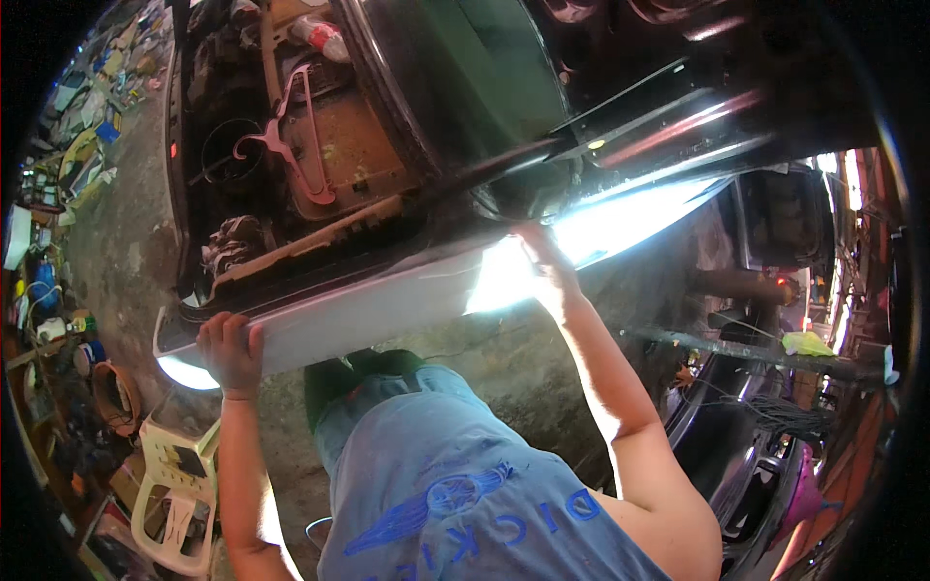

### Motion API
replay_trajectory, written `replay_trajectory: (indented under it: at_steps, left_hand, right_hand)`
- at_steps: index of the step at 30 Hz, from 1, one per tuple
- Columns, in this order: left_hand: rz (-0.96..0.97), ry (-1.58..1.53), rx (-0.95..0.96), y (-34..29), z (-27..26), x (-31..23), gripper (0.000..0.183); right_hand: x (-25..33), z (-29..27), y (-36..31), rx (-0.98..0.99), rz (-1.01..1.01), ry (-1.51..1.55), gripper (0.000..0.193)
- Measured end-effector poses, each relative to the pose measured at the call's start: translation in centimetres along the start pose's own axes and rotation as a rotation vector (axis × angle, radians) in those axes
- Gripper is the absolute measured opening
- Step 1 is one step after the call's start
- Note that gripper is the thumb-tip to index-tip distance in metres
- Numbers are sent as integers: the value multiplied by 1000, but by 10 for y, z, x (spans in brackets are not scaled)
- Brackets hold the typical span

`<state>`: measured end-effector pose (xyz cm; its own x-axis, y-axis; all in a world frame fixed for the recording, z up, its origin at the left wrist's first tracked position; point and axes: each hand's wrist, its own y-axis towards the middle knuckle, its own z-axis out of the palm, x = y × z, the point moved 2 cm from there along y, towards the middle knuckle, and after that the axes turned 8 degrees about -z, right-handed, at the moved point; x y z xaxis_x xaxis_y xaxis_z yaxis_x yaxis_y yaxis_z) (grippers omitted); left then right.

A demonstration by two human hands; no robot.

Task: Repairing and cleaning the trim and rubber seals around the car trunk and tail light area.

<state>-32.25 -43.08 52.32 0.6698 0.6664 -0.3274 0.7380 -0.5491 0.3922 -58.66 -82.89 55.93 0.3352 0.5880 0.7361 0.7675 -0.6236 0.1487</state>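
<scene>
A long, pale car body panel [373, 308] runs along the near side of a dark car [542, 155], with bright light glaring on its right part. My left hand [231, 353] grips the panel close to its left end, fingers curled over the face. Further right, my right hand [544, 269] holds the panel by its upper edge, beside the car body; glare partly washes out its fingers. In the car's open rear compartment lies a pink clothes hanger [276, 140], with a clear plastic bottle with a red label [322, 39] above it.
A cream plastic chair [179, 494] stands at lower left, near a cluttered shelf [48, 329]. Scattered scraps [102, 77] cover the ground at far left. On the right are a metal bar [746, 347], coiled dark cable [790, 412] and another dark car part [717, 416].
</scene>
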Motion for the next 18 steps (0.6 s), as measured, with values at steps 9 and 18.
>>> replay_trajectory:
  at_steps: [9,18]
  left_hand:
    - [14,3,-4,-1,1,1,30]
    - [26,-3,-6,0,0,-1,31]
  right_hand:
    - [-8,17,-6,66,-306,-68,22]
    - [38,2,9,301,-314,-87,23]
